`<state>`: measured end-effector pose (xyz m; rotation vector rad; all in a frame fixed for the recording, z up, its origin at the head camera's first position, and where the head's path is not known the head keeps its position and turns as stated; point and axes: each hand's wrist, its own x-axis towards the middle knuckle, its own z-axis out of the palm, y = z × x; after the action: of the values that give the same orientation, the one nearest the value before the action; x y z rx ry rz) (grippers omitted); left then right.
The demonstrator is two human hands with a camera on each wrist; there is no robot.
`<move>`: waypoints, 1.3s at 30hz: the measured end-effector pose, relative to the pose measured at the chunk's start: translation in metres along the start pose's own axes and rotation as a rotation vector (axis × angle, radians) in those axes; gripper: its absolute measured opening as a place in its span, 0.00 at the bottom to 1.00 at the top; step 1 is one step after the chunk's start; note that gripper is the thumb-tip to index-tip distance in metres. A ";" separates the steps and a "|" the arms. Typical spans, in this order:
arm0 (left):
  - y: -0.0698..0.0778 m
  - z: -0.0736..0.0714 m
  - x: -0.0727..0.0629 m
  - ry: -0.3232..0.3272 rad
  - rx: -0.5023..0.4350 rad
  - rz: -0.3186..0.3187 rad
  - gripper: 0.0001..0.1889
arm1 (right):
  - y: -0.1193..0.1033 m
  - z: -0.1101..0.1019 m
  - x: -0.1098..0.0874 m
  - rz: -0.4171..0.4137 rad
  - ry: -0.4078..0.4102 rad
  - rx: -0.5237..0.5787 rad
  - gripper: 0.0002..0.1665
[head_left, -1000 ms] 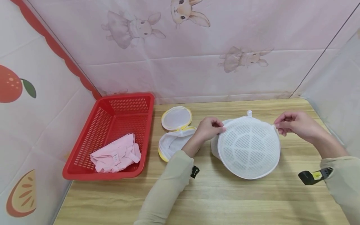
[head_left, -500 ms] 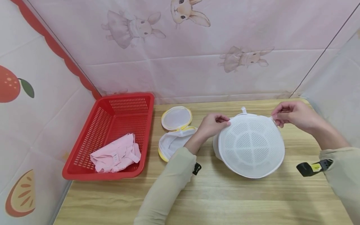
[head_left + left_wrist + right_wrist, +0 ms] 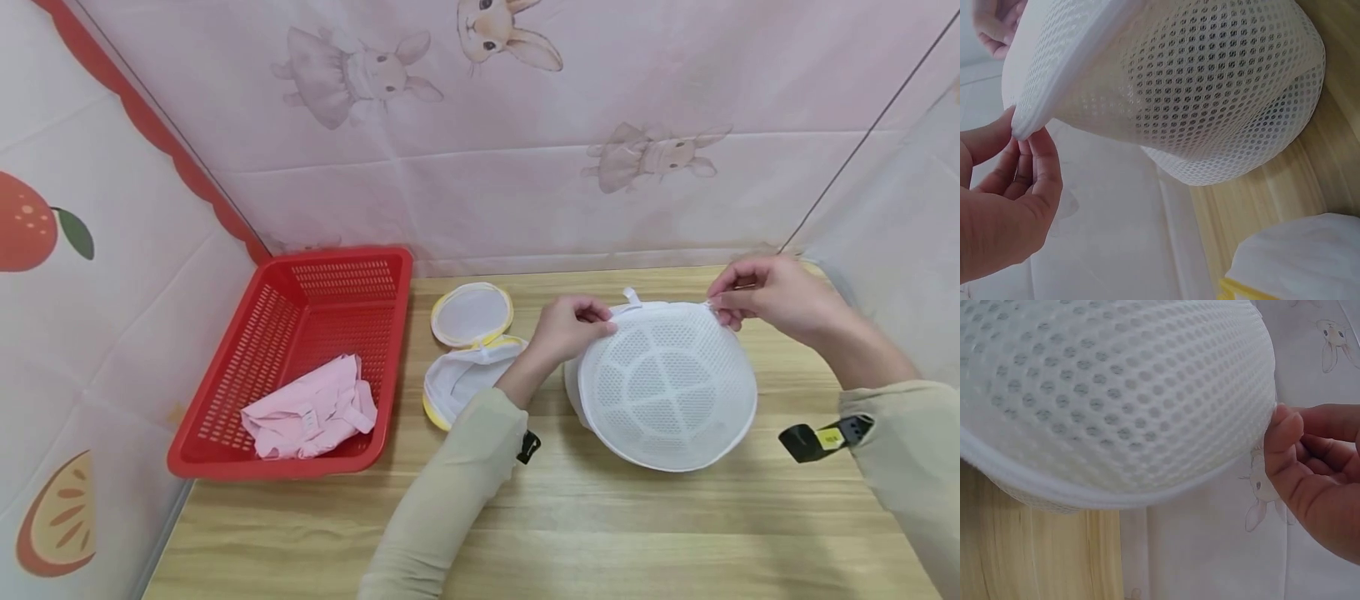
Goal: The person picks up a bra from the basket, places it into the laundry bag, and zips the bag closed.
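Observation:
A white mesh laundry bag (image 3: 671, 392) with a round lid and piped rim stands tilted on the right part of the table. My left hand (image 3: 572, 329) pinches its rim at the upper left, thumb against fingers, as the left wrist view also shows. At the upper right of the same rim, my right hand (image 3: 783, 300) pinches the edge between thumb and forefinger; whether a zipper pull is in that pinch is too small to tell. A white fabric loop (image 3: 632, 297) sticks up between the hands. The bag's inside is hidden by the lid.
Left of the bag lies a smaller white mesh bag (image 3: 457, 387) with yellow trim, its round lid (image 3: 472, 315) flipped back. A red plastic basket (image 3: 397, 367) holds a folded pink garment (image 3: 311, 408). A rabbit-print wall covering (image 3: 510, 192) borders the table's back.
My right hand has moved left and up in the head view, toward the left hand. The bag's rim has turned and its fabric loop has shifted left. My left hand has moved slightly right.

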<state>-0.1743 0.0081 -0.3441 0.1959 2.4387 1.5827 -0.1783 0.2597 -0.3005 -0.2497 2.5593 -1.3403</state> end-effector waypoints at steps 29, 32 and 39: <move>-0.017 -0.010 -0.004 0.061 -0.210 -0.039 0.03 | 0.039 -0.012 -0.006 0.030 -0.020 0.154 0.03; -0.016 -0.012 -0.002 0.025 -0.236 -0.043 0.04 | 0.035 -0.015 -0.007 0.009 0.001 0.131 0.03; -0.007 -0.009 0.003 0.014 -0.215 -0.050 0.05 | 0.021 -0.019 -0.004 0.020 0.029 0.011 0.07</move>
<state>-0.1790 -0.0016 -0.3472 0.0868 2.2426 1.8131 -0.1807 0.2880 -0.3069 -0.2039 2.5708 -1.3602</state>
